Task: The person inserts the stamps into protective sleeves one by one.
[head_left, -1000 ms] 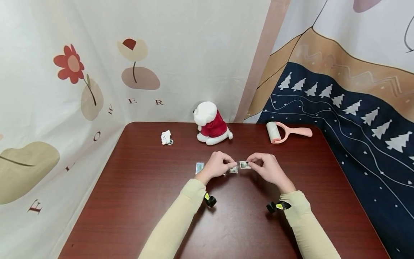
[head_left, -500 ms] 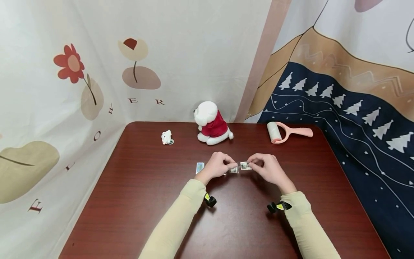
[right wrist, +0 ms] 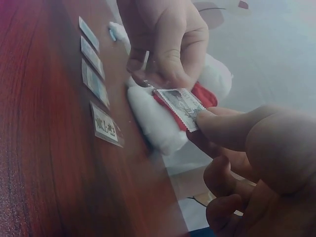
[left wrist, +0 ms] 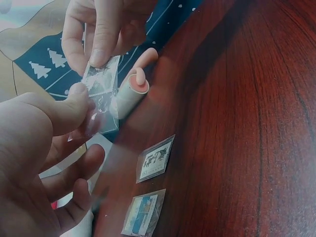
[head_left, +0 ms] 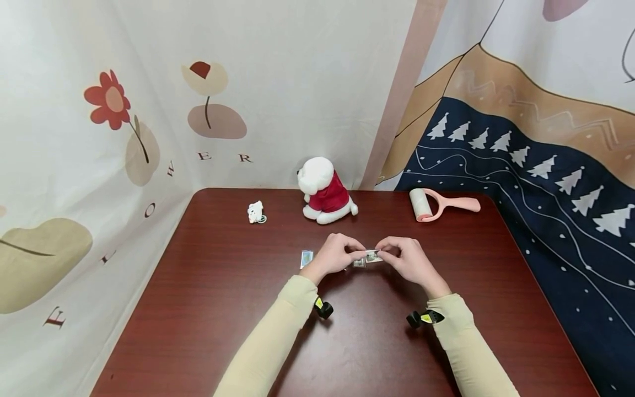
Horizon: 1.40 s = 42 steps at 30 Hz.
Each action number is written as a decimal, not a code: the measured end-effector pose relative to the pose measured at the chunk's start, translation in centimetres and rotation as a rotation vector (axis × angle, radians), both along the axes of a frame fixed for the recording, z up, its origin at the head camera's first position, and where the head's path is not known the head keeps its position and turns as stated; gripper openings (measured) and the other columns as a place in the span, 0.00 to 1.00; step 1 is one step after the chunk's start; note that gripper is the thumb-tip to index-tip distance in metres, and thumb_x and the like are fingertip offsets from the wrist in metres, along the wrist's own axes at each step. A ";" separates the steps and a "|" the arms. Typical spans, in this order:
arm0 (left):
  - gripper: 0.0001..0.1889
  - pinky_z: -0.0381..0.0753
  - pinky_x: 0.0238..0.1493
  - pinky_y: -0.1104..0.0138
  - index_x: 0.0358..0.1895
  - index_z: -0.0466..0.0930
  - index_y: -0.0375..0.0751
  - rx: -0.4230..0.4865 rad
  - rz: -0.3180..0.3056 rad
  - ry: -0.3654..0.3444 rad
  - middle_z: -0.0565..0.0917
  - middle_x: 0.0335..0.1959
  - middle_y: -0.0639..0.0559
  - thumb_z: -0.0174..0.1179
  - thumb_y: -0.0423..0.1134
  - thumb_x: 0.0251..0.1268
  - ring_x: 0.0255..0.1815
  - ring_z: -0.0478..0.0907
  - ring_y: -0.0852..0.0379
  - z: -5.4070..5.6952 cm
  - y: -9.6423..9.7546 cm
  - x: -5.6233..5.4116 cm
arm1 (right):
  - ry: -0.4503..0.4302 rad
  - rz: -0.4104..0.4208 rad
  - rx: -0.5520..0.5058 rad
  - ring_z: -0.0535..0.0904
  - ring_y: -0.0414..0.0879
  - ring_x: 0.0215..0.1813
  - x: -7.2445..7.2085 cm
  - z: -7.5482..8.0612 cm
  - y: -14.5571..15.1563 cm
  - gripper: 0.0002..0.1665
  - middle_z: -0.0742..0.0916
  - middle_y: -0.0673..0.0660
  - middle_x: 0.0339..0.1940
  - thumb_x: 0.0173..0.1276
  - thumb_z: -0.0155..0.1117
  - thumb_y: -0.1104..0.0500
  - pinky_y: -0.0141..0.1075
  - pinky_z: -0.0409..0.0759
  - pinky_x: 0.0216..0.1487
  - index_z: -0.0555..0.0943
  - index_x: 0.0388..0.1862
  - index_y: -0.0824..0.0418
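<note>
My left hand point(head_left: 334, 253) pinches a small clear plastic sleeve point(left wrist: 104, 108) between thumb and fingers, above the table. Facing it, my right hand point(head_left: 408, 259) pinches a postage stamp point(right wrist: 181, 107) with perforated edges and a grey printed picture. The stamp's edge is at the sleeve's end; how far it lies inside I cannot tell. Below the hands, several sleeved stamps lie in a row on the table; the right wrist view shows the nearest sleeved stamp point(right wrist: 105, 126). In the head view my left hand hides part of that row, leaving a bluish sleeved stamp point(head_left: 306, 258) visible.
Behind the hands, a white plush dog point(head_left: 324, 193) in a red top sits near the back edge of the brown table point(head_left: 223, 309). A small white figure point(head_left: 256, 212) is to its left. At back right lies a pink-handled lint roller point(head_left: 441, 204). Printed curtains hang behind.
My right hand has shifted slightly left with the stamp, closing the gap to the sleeve in my left hand. The left hand stays nearly still.
</note>
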<state>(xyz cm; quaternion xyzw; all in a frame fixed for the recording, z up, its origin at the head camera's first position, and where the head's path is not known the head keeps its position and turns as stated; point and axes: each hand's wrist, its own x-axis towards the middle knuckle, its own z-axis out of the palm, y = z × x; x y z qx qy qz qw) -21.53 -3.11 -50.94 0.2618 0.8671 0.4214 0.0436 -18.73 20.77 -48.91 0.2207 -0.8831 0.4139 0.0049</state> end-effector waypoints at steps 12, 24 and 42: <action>0.06 0.82 0.41 0.68 0.45 0.94 0.49 0.017 0.008 0.091 0.91 0.34 0.61 0.71 0.42 0.70 0.34 0.82 0.68 0.1 0.2 0.1 | 0.005 -0.012 -0.019 0.79 0.42 0.29 0.1 -0.4 -0.4 0.09 0.92 0.49 0.35 0.70 0.74 0.65 0.35 0.79 0.30 0.89 0.46 0.55; 0.15 0.86 0.43 0.67 0.52 0.91 0.40 0.039 -0.068 0.197 0.88 0.40 0.49 0.76 0.39 0.64 0.37 0.86 0.58 0.5 0.3 0.2 | 0.011 -0.069 -0.104 0.82 0.42 0.30 0.0 -0.2 -0.7 0.07 0.92 0.53 0.34 0.68 0.74 0.68 0.33 0.80 0.32 0.88 0.44 0.60; 0.21 0.78 0.36 0.75 0.58 0.87 0.39 -0.076 -0.093 0.258 0.86 0.42 0.48 0.77 0.34 0.62 0.32 0.83 0.58 0.6 0.2 0.2 | -0.146 -0.040 -0.190 0.84 0.52 0.36 -0.1 -0.2 -0.3 0.10 0.92 0.59 0.41 0.72 0.71 0.66 0.32 0.79 0.34 0.87 0.50 0.62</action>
